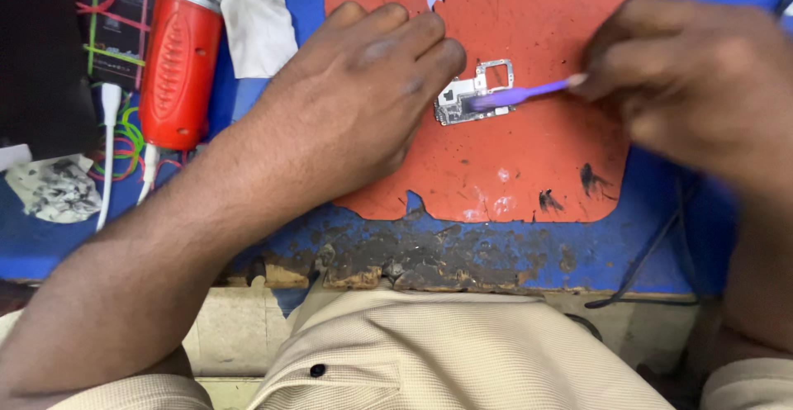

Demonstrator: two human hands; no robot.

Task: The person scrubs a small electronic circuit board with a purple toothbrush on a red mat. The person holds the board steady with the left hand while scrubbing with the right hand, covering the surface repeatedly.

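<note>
Nearest: beige ribbed shirt [462, 352] with a dark button, right up against the tabletop [661, 212] edge. Blue top there, paint badly chipped and blackened along the near edge. Black cable [652, 253] hanging over that edge on the right.

A bit farther in: orange mat [512, 162], scuffed, with black smudges near its front right. Sitting on the mat, toward its far middle: small silver board [462, 100] with a square metal frame at its far end.

Left hand [363, 104] lying palm down on the mat, fingertips pressed against the board's left edge, pinning it. Grip flat, not wrapped around anything.

Right hand [702, 80] coming in from the right, a little blurred, grip pinched narrow on the end of a purple brush [529, 94]. Brush head resting on the board.

Off to the left, well apart from the mat: red tool [178, 55] lying lengthwise, white cables [109, 129] beside it, coloured rubber bands [124, 142], crumpled smudged paper [54, 187] at the left edge. Farther back: white cloth [256, 22] just right of the red tool, dark box [116, 22] with bands around it in the far left corner.
</note>
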